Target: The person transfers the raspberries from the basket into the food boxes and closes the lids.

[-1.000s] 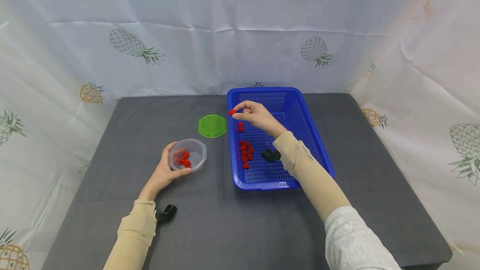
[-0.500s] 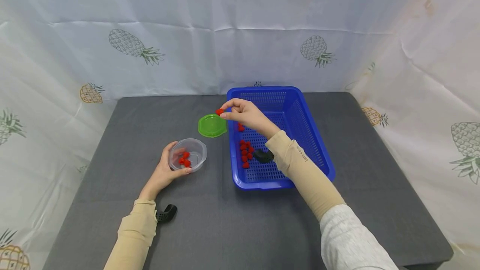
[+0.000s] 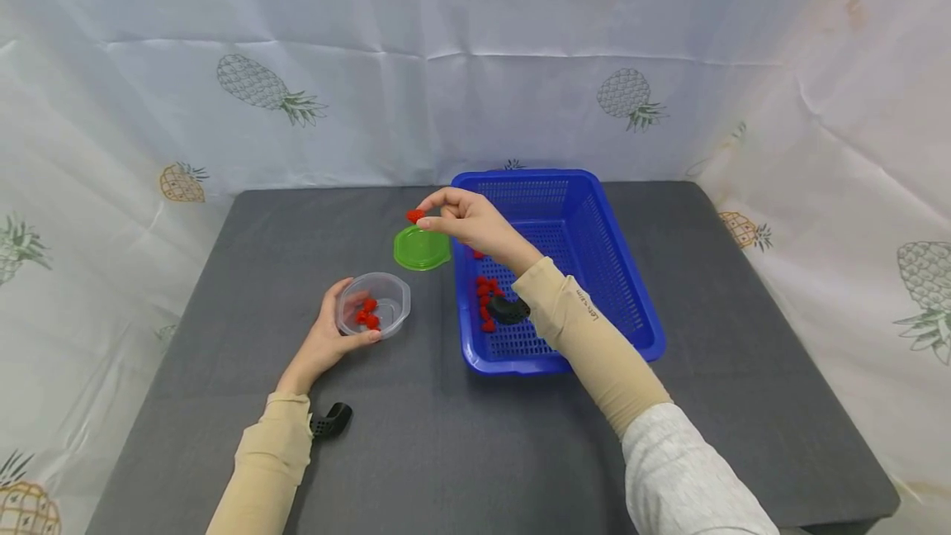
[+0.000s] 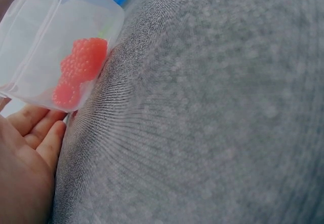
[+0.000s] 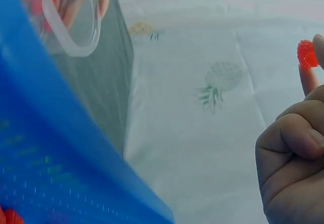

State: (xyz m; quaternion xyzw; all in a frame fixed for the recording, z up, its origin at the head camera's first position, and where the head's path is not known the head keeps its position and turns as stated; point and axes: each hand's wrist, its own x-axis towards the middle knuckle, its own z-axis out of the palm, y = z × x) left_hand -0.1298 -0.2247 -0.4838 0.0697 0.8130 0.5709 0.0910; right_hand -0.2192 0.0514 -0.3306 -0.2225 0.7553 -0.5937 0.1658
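My left hand [image 3: 327,339] grips a clear plastic container [image 3: 399,304] on the table, thumb at its near side and fingers round its left. Several red raspberries [image 4: 83,62] lie on the container's bottom in the left wrist view. Between thumb and index finger, my right hand [image 3: 475,228] pinches one raspberry [image 5: 307,54]. In the head view it is over the far edge of a round green lid [image 3: 421,249], left of the blue basket [image 3: 612,258]. More raspberries [image 3: 484,291] are along the basket's left side, partly covered by the black strap at my right wrist.
The basket, with perforated walls, stands at the right of the dark grey tabletop [image 3: 520,452]. The lid lies flat between container and basket. White cloth [image 3: 475,114] printed with pineapples hangs behind and at both sides. A black strap end [image 3: 332,421] sticks out at my left wrist.
My right hand has moved left with the raspberry, from above the basket's left rim to above the green lid. The left hand and container stay in place.
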